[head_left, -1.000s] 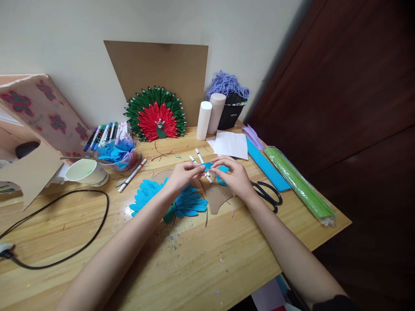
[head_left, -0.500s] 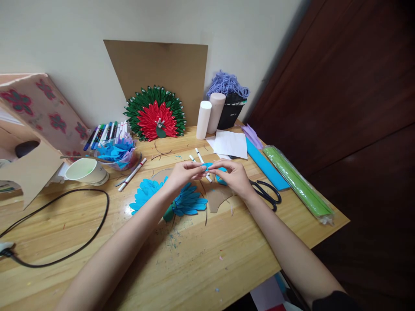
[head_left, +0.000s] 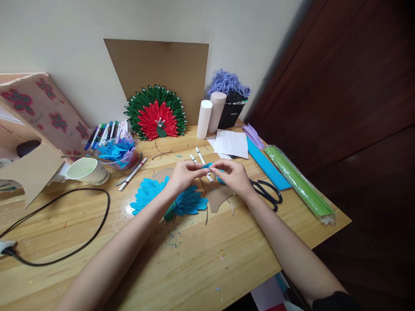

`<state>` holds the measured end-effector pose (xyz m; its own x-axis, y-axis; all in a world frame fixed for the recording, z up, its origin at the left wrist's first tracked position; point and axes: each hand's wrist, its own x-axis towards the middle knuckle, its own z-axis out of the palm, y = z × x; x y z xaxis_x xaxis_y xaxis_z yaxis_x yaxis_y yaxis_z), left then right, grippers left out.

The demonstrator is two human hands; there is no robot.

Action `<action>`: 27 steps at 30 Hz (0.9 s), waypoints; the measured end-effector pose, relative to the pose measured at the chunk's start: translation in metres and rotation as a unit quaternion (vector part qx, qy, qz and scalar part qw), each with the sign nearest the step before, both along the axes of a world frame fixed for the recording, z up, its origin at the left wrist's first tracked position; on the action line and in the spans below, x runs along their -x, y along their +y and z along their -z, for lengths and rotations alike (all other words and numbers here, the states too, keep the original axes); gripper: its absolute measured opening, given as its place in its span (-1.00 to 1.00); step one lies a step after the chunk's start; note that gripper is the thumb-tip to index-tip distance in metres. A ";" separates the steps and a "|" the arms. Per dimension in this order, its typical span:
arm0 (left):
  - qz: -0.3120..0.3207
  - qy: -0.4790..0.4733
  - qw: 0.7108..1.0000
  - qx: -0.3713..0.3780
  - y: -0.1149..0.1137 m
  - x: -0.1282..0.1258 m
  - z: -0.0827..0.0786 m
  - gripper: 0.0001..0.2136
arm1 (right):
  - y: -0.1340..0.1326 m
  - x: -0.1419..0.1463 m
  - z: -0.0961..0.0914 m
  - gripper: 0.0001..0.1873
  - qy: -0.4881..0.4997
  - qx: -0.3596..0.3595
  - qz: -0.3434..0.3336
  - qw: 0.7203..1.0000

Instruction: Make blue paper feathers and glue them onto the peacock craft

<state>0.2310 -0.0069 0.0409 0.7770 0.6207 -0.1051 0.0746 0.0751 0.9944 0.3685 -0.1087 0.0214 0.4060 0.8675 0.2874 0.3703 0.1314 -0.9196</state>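
In the head view, the left hand (head_left: 187, 175) and the right hand (head_left: 235, 175) meet near the middle of the frame, above the wooden counter (head_left: 201, 268). The fingers of both hands are closed in a pinch on one small blue piece (head_left: 206, 165), which shows between the fingertips; the rest of it is covered, so I cannot tell its full shape. A second blue bit (head_left: 221, 176) shows just under the right fingers, and whether it is joined to the first I cannot tell.

To do this handling well, I think the left fingers should keep the piece steady while the right fingers make only small, light presses or turns at the edge. The piece looks thin like paper, so a hard pull could probably tear or crease it. It would be good to keep the two pinches close together, as they are now, so the material between them does not bend.

The blue petal fan (head_left: 191, 202) lies left of center, partly under the left forearm, which should stay lifted in order not to flatten the petals. The cut cardboard (head_left: 218, 201) lies below the hands, and the white markers (head_left: 199, 156) lie just beyond the fingertips; the wrists should better not brush them.
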 end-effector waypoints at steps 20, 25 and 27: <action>-0.017 -0.004 1.000 -0.010 -0.004 -0.001 0.002 -0.71 | -0.002 -0.002 -0.007 -0.89 -0.079 -0.035 0.007 0.996; -0.013 0.008 0.997 0.073 -0.005 -0.002 0.000 -0.69 | -0.002 -0.002 -0.011 -0.89 -0.102 -0.052 -0.018 0.993; -0.006 0.012 0.996 0.090 -0.006 -0.002 -0.003 -0.68 | -0.002 -0.003 -0.011 -0.91 -0.100 -0.059 -0.016 0.993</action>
<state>0.2328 -0.0130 0.0434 0.7661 0.5989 -0.2332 0.0956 0.2527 0.9628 0.3711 -0.1111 0.0320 0.3027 0.8344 0.4606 0.5374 0.2497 -0.8055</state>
